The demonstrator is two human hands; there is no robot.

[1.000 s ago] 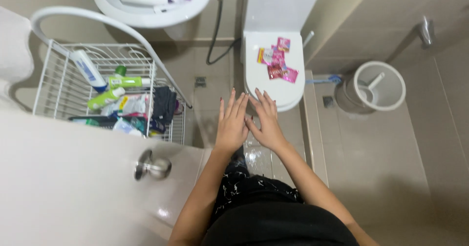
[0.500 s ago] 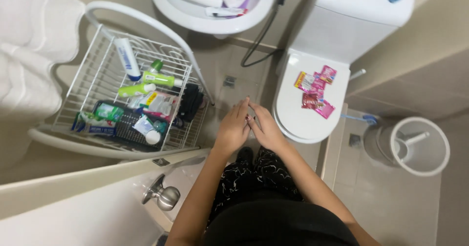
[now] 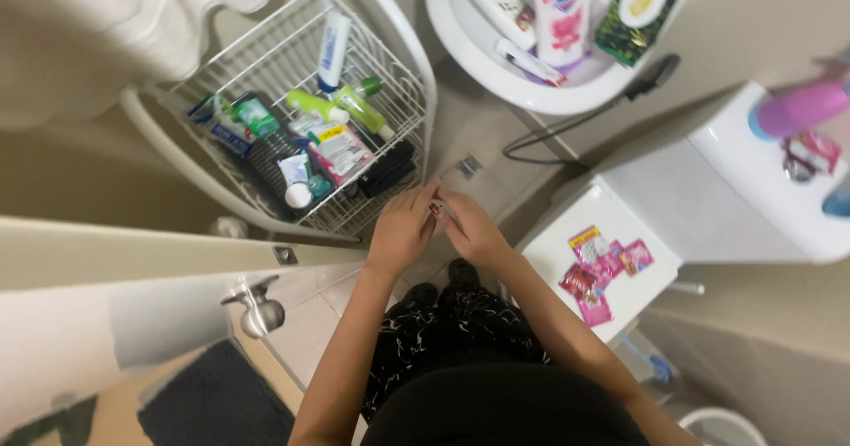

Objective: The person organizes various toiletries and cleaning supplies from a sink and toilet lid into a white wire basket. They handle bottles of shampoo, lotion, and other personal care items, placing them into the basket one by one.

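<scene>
Both hands, left [image 3: 403, 231] and right [image 3: 469, 226], are pressed fingertip to fingertip around something small and unidentifiable beside a wire basket [image 3: 390, 65]; a steady pinch is best kept.

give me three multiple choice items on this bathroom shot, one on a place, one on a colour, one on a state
1. Where do the pink sachets lie?
A. on the closed toilet lid
B. in the sink
C. on the floor mat

2. What colour is the wire basket?
A. black
B. white
C. red

3. How are the two hands placed?
A. far apart at the sides
B. one inside the basket
C. together in front of the body

Key: 1 A, the sachets sit on the white lid. 2 B, its wires are white. 3 C, the left hand and right hand meet at the fingertips over the floor, beside the basket and not in it.
</scene>
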